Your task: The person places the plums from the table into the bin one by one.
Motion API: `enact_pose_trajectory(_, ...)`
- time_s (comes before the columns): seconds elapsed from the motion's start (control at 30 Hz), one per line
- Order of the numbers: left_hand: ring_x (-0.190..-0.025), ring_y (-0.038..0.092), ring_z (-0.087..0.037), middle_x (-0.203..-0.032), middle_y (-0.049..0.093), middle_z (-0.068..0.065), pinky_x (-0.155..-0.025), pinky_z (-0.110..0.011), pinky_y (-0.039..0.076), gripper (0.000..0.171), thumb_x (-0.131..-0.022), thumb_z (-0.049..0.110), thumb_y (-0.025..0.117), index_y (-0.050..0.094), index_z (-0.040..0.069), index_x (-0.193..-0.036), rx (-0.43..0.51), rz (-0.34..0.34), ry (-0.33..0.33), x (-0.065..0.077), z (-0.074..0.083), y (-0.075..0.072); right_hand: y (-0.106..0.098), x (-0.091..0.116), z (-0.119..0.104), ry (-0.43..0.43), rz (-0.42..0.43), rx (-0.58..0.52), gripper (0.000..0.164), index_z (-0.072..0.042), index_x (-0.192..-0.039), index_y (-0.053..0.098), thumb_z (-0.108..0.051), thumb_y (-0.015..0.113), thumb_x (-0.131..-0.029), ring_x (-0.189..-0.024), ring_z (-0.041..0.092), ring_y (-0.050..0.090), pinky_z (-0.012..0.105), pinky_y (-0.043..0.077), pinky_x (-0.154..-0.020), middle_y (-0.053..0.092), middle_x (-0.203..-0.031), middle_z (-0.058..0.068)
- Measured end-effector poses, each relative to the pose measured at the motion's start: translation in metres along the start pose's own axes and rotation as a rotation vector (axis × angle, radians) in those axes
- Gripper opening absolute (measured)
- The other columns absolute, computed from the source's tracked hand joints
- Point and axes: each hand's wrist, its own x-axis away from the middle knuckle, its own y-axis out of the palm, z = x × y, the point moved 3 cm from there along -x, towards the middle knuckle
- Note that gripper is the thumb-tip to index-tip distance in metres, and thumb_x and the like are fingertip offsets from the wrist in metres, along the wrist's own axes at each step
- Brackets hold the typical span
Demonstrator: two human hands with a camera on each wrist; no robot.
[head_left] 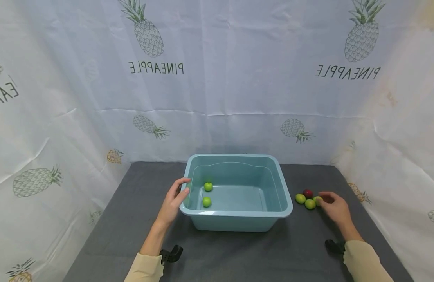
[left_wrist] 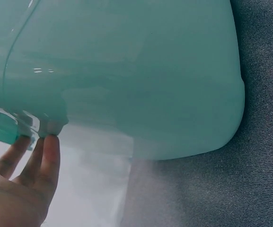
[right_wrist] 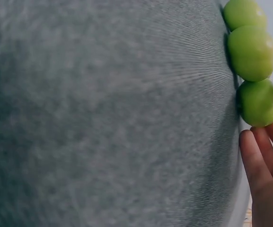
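A pale blue plastic basin (head_left: 236, 223) stands on the dark grey table. At its left rim my left hand (head_left: 173, 200) grips the edge, fingertips (left_wrist: 51, 146) touching the rim in the left wrist view. Two green apples (head_left: 207, 201) lie inside, near the left wall. Right of the basin, a dark red apple (head_left: 307, 193) and several green apples (head_left: 310, 204) sit close together on the table. My right hand (head_left: 334, 207) pinches the rightmost green apple (right_wrist: 259, 103), thumb at one side and fingertips at another; part of the contact is hidden.
The dark grey table (head_left: 114, 231) runs under everything, with its right edge near my right forearm. White cloth (head_left: 238, 90) printed with pineapples hangs behind and on both sides. Black wrist straps (head_left: 171, 253) sit on both wrists.
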Motion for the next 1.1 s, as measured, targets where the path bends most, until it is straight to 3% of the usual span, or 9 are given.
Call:
enact_pose_trajectory(0.3, -0.133, 0.045, -0.032, -0.149, 0.045, -0.019, -0.098, -0.028, 0.041, 0.036, -0.107, 0.017, 0.051, 0.05, 0.004, -0.14, -0.006, 0.001, 0.009, 0.0, -0.001, 0.001, 0.004, 0.002, 0.004, -0.035, -0.048, -0.014, 0.048, 0.007, -0.131, 0.059, -0.03, 0.062, -0.102, -0.111, 0.047, 0.055, 0.059, 0.043, -0.088, 0.059, -0.125, 0.033)
enact_pose_trajectory(0.47, -0.133, 0.045, -0.032, -0.149, 0.045, -0.018, -0.099, -0.031, 0.041, 0.036, -0.107, 0.017, 0.052, 0.05, 0.005, -0.14, -0.015, 0.004, -0.001, 0.0, -0.001, 0.002, 0.001, 0.002, 0.002, -0.021, -0.006, -0.021, 0.05, 0.007, -0.13, 0.061, -0.034, 0.063, -0.102, -0.11, 0.044, 0.057, 0.048, 0.047, -0.084, 0.06, -0.125, 0.031)
enact_pose_trajectory(0.63, -0.135, 0.045, -0.035, -0.15, 0.044, -0.017, -0.099, -0.031, 0.041, 0.036, -0.106, 0.019, 0.053, 0.051, 0.007, -0.141, -0.011, 0.004, -0.017, -0.001, -0.001, 0.001, -0.004, 0.002, -0.004, -0.024, 0.03, -0.026, 0.047, 0.004, -0.129, 0.063, -0.033, 0.066, -0.1, -0.101, 0.024, 0.059, 0.025, 0.046, -0.072, 0.062, -0.124, 0.028)
enact_pose_trajectory(0.83, -0.131, 0.048, -0.035, -0.149, 0.045, -0.017, -0.097, -0.035, 0.042, 0.036, -0.106, 0.02, 0.053, 0.051, 0.008, -0.141, -0.015, 0.004, -0.027, 0.0, 0.0, 0.0, -0.011, 0.005, -0.016, -0.058, 0.004, -0.078, 0.05, 0.003, -0.133, 0.062, -0.035, 0.066, -0.1, -0.088, -0.015, 0.046, 0.019, 0.048, -0.068, 0.061, -0.127, 0.027)
enact_pose_trajectory(0.97, -0.131, 0.048, -0.032, -0.15, 0.044, -0.017, -0.099, -0.039, 0.042, 0.036, -0.107, 0.02, 0.052, 0.051, 0.009, -0.141, -0.028, 0.004, -0.027, 0.0, 0.0, 0.001, -0.015, 0.004, -0.024, -0.087, -0.017, -0.123, 0.051, 0.003, -0.134, 0.061, -0.035, 0.066, -0.101, -0.089, -0.018, 0.046, 0.015, 0.047, -0.071, 0.06, -0.129, 0.026)
enact_pose_trajectory(1.1, -0.135, 0.045, -0.031, -0.152, 0.042, -0.016, -0.1, -0.035, 0.041, 0.037, -0.107, 0.02, 0.052, 0.05, 0.008, -0.142, -0.023, -0.006, -0.027, -0.001, 0.0, 0.0, -0.018, 0.003, -0.032, -0.082, -0.036, -0.129, 0.054, 0.001, -0.135, 0.061, -0.039, 0.066, -0.1, -0.091, -0.016, 0.048, 0.015, 0.047, -0.072, 0.059, -0.13, 0.023)
